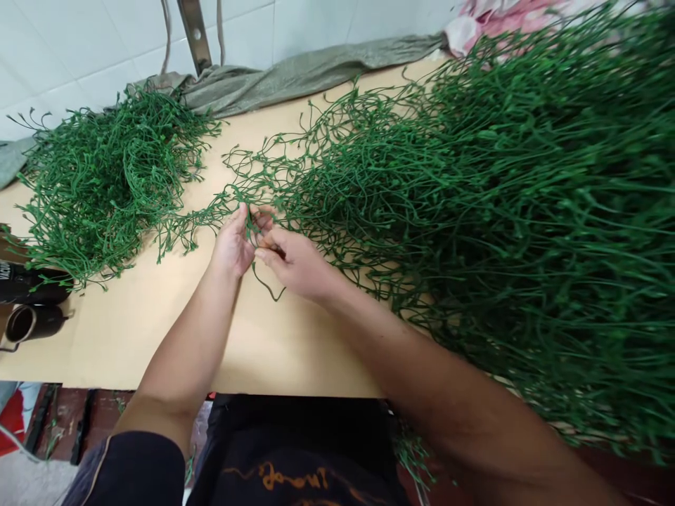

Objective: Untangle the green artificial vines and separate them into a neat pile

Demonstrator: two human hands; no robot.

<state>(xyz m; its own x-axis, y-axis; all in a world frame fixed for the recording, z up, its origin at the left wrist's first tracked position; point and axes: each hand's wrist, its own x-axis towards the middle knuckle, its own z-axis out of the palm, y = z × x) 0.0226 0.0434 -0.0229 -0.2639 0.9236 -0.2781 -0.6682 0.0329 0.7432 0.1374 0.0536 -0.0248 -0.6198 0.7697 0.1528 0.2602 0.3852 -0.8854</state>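
My left hand (pixel 233 244) and my right hand (pixel 295 263) meet over the tan table (pixel 158 323), both pinched on thin green plastic stems (pixel 247 200) at the edge of a huge tangled heap of the same stems (pixel 500 211) on the right. One loose stem end (pixel 266 284) curls down below my hands. A branched strand (pixel 184 225) trails left from my left hand toward a smaller pile of green stems (pixel 105 179) at the far left.
A grey-green cloth (pixel 295 74) lies along the white tiled wall at the back, with pink fabric (pixel 490 21) at the top right. A dark mug (pixel 31 322) and a black object (pixel 26 281) sit at the table's left edge.
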